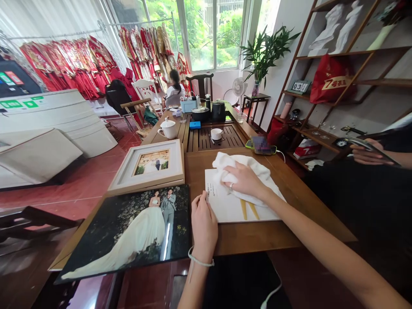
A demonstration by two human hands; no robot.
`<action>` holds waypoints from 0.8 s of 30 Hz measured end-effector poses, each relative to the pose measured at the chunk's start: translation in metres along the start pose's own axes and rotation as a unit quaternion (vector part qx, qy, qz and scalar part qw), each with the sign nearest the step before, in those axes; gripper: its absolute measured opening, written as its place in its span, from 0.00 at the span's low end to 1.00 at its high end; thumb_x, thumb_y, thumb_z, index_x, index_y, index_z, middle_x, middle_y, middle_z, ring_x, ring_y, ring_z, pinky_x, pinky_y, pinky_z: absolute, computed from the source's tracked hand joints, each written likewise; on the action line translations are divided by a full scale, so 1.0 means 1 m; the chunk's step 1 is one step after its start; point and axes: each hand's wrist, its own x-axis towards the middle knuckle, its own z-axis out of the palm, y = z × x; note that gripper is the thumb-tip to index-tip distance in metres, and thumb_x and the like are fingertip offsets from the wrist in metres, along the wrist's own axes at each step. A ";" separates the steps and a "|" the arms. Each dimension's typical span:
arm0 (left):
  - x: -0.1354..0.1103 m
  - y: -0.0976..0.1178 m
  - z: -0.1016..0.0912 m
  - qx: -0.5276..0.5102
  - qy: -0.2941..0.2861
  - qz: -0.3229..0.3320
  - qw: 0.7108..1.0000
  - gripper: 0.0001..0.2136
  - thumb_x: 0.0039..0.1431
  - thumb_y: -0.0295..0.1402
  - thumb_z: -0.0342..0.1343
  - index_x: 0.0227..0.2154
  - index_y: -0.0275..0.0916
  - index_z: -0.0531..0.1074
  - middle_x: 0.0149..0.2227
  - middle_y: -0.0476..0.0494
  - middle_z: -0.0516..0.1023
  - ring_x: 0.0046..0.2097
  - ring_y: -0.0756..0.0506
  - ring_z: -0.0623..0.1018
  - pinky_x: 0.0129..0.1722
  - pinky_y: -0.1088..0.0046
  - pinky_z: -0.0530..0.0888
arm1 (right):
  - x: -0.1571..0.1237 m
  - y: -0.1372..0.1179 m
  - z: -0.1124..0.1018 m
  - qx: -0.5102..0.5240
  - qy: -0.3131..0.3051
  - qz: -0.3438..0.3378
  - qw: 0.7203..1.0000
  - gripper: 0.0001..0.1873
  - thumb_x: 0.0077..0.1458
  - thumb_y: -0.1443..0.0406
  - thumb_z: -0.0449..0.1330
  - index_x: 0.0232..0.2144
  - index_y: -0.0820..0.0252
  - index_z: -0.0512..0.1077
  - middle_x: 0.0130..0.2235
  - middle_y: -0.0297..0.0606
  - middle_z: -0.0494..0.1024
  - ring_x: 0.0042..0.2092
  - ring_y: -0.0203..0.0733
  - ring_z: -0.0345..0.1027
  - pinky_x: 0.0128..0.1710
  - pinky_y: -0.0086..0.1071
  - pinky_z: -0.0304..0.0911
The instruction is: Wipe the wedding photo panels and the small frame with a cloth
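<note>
A white rectangular panel (pixel 225 210) lies flat on the wooden table, with small printed text near its left side and two yellowish strips on it. My right hand (pixel 243 178), wearing a ring, presses a bunched white towel (pixel 257 165) onto the panel's upper part; the towel covers much of the panel's right side. At the panel's left edge is my left hand (pixel 204 223), its fingers closed together on that edge. Just left of it lies a glossy wedding photo (pixel 135 231) of a couple against dark foliage. Behind that rests a white-framed photo (pixel 149 165).
Toward the far end of the table (pixel 222 246) stand a slatted tea tray (pixel 231 141), a white cup (pixel 216 134), a lidded white teapot (pixel 168 128) and a dark kettle (pixel 218 111). A charging phone (pixel 262 146) lies at the right edge. Another person's hand (pixel 367 152) holds a phone at right.
</note>
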 end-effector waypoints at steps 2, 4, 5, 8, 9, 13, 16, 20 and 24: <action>0.000 0.000 0.000 -0.009 0.007 -0.007 1.000 0.18 0.65 0.26 0.42 0.55 0.31 0.66 0.51 0.30 0.72 0.55 0.39 0.70 0.57 0.52 0.69 | 0.002 -0.016 0.001 -0.006 -0.019 -0.042 0.999 0.22 0.55 0.58 0.59 0.51 0.59 0.72 0.45 0.50 0.73 0.45 0.54 0.67 0.44 0.41 0.59; 0.000 0.002 -0.001 -0.018 0.009 -0.023 1.000 0.17 0.65 0.25 0.42 0.53 0.33 0.67 0.49 0.31 0.72 0.52 0.39 0.72 0.54 0.54 0.71 | 0.000 -0.027 0.002 0.000 -0.032 -0.084 0.996 0.22 0.54 0.58 0.60 0.51 0.59 0.72 0.45 0.50 0.73 0.45 0.53 0.67 0.43 0.40 0.59; 0.000 0.003 -0.002 -0.020 0.006 -0.032 0.999 0.16 0.64 0.24 0.41 0.51 0.33 0.68 0.47 0.31 0.72 0.50 0.40 0.73 0.52 0.55 0.72 | -0.002 -0.032 0.002 0.006 -0.037 -0.103 0.994 0.22 0.54 0.59 0.60 0.50 0.59 0.72 0.45 0.50 0.73 0.44 0.53 0.67 0.43 0.40 0.59; 0.001 0.006 -0.007 -0.022 -0.012 -0.041 0.999 0.15 0.61 0.20 0.41 0.46 0.33 0.70 0.45 0.32 0.72 0.49 0.40 0.73 0.50 0.58 0.72 | -0.016 -0.037 0.000 0.024 -0.046 -0.144 0.988 0.22 0.52 0.60 0.62 0.50 0.59 0.73 0.43 0.49 0.73 0.45 0.53 0.67 0.43 0.41 0.59; 0.001 0.008 -0.009 -0.024 -0.020 -0.036 0.999 0.15 0.60 0.20 0.43 0.46 0.34 0.70 0.46 0.32 0.72 0.50 0.40 0.73 0.51 0.58 0.72 | -0.023 -0.037 -0.001 0.031 -0.051 -0.157 0.986 0.23 0.51 0.60 0.63 0.50 0.59 0.73 0.42 0.49 0.73 0.44 0.53 0.67 0.43 0.42 0.60; 0.002 0.009 -0.011 -0.027 -0.037 -0.014 0.999 0.13 0.60 0.24 0.50 0.47 0.35 0.70 0.46 0.34 0.74 0.51 0.38 0.72 0.51 0.58 0.72 | -0.058 -0.029 -0.012 0.062 -0.074 -0.201 0.975 0.25 0.47 0.64 0.66 0.50 0.56 0.74 0.41 0.46 0.73 0.43 0.52 0.66 0.44 0.42 0.61; 0.001 0.007 -0.008 -0.029 -0.014 -0.022 0.999 0.15 0.64 0.26 0.46 0.51 0.34 0.68 0.49 0.32 0.73 0.52 0.39 0.72 0.53 0.57 0.72 | -0.081 -0.019 -0.019 0.085 -0.074 -0.196 0.974 0.26 0.43 0.66 0.67 0.48 0.55 0.75 0.39 0.44 0.73 0.43 0.52 0.67 0.44 0.42 0.63; 0.001 0.001 -0.002 -0.029 0.006 -0.027 0.999 0.17 0.66 0.27 0.41 0.54 0.32 0.66 0.52 0.30 0.72 0.56 0.39 0.71 0.56 0.54 0.70 | -0.103 0.004 -0.018 0.093 -0.007 -0.121 0.988 0.26 0.42 0.68 0.65 0.47 0.54 0.75 0.40 0.44 0.74 0.42 0.51 0.69 0.43 0.42 0.65; -0.001 -0.003 0.001 -0.035 0.014 -0.018 0.999 0.18 0.64 0.24 0.42 0.54 0.33 0.68 0.51 0.32 0.73 0.56 0.40 0.71 0.58 0.53 0.70 | -0.108 0.040 -0.010 0.069 0.071 0.004 0.995 0.21 0.49 0.63 0.61 0.48 0.52 0.73 0.44 0.43 0.75 0.42 0.50 0.71 0.42 0.41 0.66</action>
